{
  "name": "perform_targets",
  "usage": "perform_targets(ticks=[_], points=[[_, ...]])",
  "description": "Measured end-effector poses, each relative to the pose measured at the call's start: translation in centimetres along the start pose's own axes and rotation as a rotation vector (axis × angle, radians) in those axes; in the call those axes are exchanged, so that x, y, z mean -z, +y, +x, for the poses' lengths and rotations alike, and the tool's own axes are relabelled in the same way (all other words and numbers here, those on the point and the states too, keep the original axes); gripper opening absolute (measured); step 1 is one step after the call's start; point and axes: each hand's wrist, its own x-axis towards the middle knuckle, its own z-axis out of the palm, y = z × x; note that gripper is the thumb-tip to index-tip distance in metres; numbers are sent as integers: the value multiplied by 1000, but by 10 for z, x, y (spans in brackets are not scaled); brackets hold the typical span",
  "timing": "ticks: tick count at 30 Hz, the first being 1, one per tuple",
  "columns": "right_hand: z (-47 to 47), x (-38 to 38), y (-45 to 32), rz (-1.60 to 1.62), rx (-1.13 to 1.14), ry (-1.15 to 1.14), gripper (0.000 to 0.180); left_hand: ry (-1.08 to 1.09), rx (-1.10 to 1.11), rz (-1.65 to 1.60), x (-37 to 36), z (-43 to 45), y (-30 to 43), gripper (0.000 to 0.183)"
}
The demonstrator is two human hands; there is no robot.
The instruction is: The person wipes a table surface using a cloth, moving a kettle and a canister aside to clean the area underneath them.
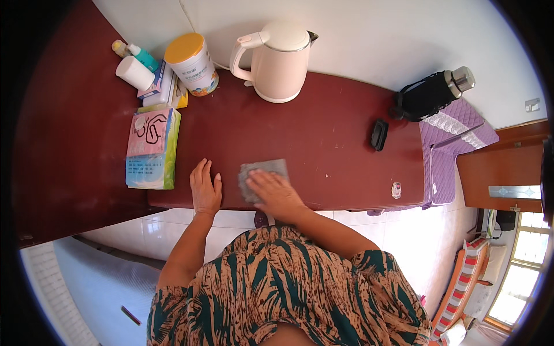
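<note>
My right hand (273, 191) holds a folded grey cloth (277, 166) down on the dark red tabletop (259, 134), near its front edge. The fingers are slightly blurred and cover the cloth's middle. To the left, my left hand (204, 186) rests palm down on the same surface with nothing in it, thumb apart from the fingers. Left of that hand lies a green and blue package (151, 173) with a pink packet (146, 134) on top. Beyond the hands, a pale pink electric kettle (279, 65) stands against the wall.
A canister with a yellow lid (190, 65), a white cup-shaped container (135, 73) and a teal bottle (146, 59) stand back left. At right are a black-sleeved thermos flask (426, 97), a small black object (379, 135) and a sticker (396, 190). Purple quilted fabric (441, 173) lies beyond the table's right edge.
</note>
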Motion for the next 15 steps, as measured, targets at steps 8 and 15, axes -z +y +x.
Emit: perform_targets(ticks=[8, 15], points=[[-128, 22, 115, -127, -651, 419, 72, -11, 9, 23, 3, 0, 6, 44], [-177, 6, 164, -162, -1103, 570, 65, -20, 10, 51, 5, 0, 10, 44]])
